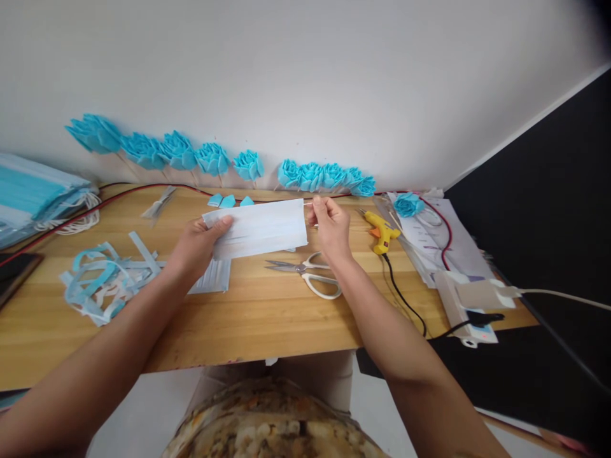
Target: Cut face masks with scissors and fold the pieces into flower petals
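I hold a white face mask spread flat above the wooden table. My left hand grips its left end, thumb on top. My right hand pinches the mask's ear loop at its upper right corner, fingers closed. White-handled scissors lie on the table just below the mask, near my right wrist. Another pleated mask piece lies under my left wrist.
Blue flowers made of mask fabric line the wall. Cut mask strips lie at left, a stack of masks at far left. A yellow glue gun, papers and a power strip sit at right.
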Motion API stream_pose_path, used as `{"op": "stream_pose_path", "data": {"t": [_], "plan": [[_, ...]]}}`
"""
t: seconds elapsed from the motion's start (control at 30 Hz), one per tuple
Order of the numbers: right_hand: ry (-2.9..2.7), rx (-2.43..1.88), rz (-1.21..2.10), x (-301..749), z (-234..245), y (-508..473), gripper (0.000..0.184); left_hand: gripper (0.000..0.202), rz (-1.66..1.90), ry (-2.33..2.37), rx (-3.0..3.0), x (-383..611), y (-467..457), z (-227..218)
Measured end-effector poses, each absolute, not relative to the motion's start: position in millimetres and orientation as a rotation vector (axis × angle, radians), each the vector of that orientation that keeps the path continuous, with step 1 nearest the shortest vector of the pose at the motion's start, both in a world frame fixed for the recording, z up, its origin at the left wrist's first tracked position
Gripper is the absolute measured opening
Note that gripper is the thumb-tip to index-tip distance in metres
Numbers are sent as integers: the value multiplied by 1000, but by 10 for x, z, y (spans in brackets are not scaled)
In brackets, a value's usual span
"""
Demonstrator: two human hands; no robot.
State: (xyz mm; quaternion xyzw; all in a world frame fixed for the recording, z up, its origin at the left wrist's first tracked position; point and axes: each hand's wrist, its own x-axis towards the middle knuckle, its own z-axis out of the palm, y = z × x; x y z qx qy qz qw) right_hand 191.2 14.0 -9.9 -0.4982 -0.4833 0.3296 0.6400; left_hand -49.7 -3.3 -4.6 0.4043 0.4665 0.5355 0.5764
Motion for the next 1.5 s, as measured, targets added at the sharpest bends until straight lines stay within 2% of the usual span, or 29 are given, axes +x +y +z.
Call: {"op": "stream_pose_path", "data": {"t": [0.2, 0.57, 0.93, 1.23, 1.5], "plan": [[-1118, -1063, 1000, 1887, -63, 112, 52, 30, 1316, 1143, 862, -518, 26, -43], [-1086, -1117, 1087, 1877, -82, 131, 56, 31, 1510, 1086, 850, -592, 88, -49], [-1237, -1098, 1014, 1869, -99, 101, 40, 32, 1481, 1116, 849, -577, 81, -45], [-1375, -1113, 788, 1913, -93, 98, 30, 40, 1508, 1095, 880, -599, 114, -108], [-1315, -1089, 864, 1914, -161, 140, 35, 38, 1507, 1114, 900, -604, 121, -110]]}}
